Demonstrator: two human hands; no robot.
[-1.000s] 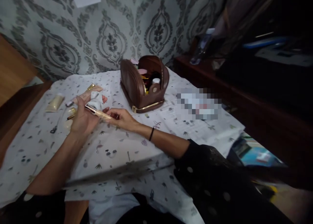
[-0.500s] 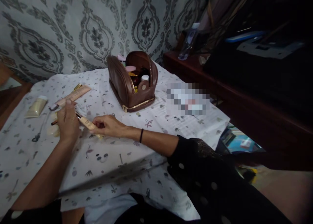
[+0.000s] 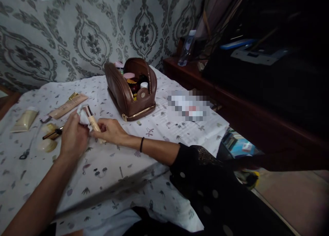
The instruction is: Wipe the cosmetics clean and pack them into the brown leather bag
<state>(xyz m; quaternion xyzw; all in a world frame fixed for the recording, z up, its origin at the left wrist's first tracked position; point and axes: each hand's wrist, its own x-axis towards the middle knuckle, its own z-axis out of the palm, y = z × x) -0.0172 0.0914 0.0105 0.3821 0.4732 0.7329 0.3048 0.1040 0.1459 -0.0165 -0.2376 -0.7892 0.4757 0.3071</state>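
Observation:
My right hand (image 3: 110, 130) grips a slim beige tube (image 3: 94, 123), its dark, shiny end tilted up to the left. Just left of it, my left hand (image 3: 74, 133) is closed on a crumpled white tissue (image 3: 83, 115), which touches the tube's upper end. Left of my left hand lie a dark-and-gold stick (image 3: 52, 133) and a round pale item (image 3: 48, 145). A long pinkish tube (image 3: 68, 106) rests behind it. Farther left is a pale yellow tube with a white cap (image 3: 25, 120).
An unzipped brown bag (image 3: 130, 92) with jars and other items inside stands at the back middle of the patterned cloth (image 3: 123, 176). To its right lies a blurred-out object (image 3: 189, 105). A clear bottle (image 3: 187, 48) stands on the dark red desk (image 3: 177, 68).
The beige tube has turned more upright in my right hand. The white tissue now shows bunched against its upper end. The view has shifted, so the bag and table items appear farther left.

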